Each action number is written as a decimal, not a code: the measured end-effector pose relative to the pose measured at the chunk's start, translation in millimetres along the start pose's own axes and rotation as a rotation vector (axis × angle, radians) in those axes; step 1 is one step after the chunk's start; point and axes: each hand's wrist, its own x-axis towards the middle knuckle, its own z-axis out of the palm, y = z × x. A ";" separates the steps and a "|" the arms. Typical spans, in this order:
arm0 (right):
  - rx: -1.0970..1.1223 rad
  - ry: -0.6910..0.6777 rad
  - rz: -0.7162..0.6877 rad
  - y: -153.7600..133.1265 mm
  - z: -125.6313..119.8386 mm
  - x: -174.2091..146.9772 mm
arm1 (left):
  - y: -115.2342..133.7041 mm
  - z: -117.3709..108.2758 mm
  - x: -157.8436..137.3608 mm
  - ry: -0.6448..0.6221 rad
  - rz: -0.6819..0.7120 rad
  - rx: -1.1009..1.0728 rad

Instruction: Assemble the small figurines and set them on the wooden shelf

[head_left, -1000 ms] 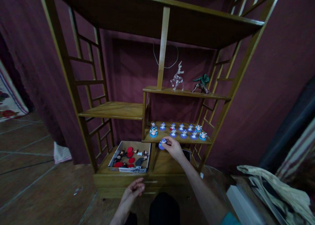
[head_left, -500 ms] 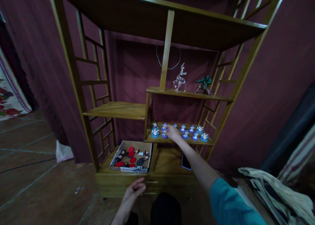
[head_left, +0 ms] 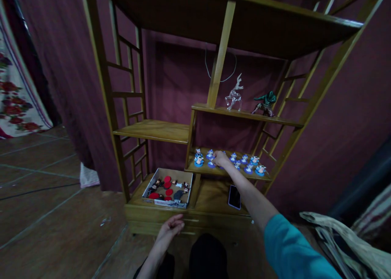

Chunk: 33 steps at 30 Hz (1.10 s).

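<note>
Small blue-and-white figurines on round bases stand in two rows on the low right shelf [head_left: 190, 165]. My right hand [head_left: 220, 158] reaches in among them from the right. Its fingers are closed at a front-row figurine [head_left: 211, 163] on a purple base, which still stands on the shelf. That hand hides part of the rows. To its left is a figurine with a bright blue base [head_left: 198, 161]. My left hand [head_left: 171, 227] hovers before the drawer front, fingers loosely bent and apart, holding nothing. Behind it, a shallow cardboard box [head_left: 195, 175] contains dark-haired figurines and red discs.
A phone [head_left: 234, 197] lies on the lower board. Above stand a clear deer figurine [head_left: 234, 93] and a green-and-brown figure [head_left: 265, 103]. A bare wooden shelf [head_left: 155, 130] juts out at left. Pale fabric [head_left: 345, 234] is heaped at lower right.
The view has shifted, so the cabinet sits further right and slightly higher. My right hand stays at the same front-row figurine. My left hand has barely moved.
</note>
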 end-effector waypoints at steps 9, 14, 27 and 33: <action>0.049 -0.033 0.015 10.6 10.7 13.9 | 0.3 0.7 0.3 0.011 -0.031 -0.021; 0.074 -0.029 0.002 12.7 13.5 15.1 | -3.1 -0.1 3.0 0.007 -0.022 -0.025; 0.123 -0.111 0.036 11.2 11.7 21.3 | -0.8 0.9 0.3 0.012 -0.014 -0.062; 0.085 -0.108 0.035 0.7 8.2 13.2 | -3.3 0.4 1.3 0.043 -0.053 -0.047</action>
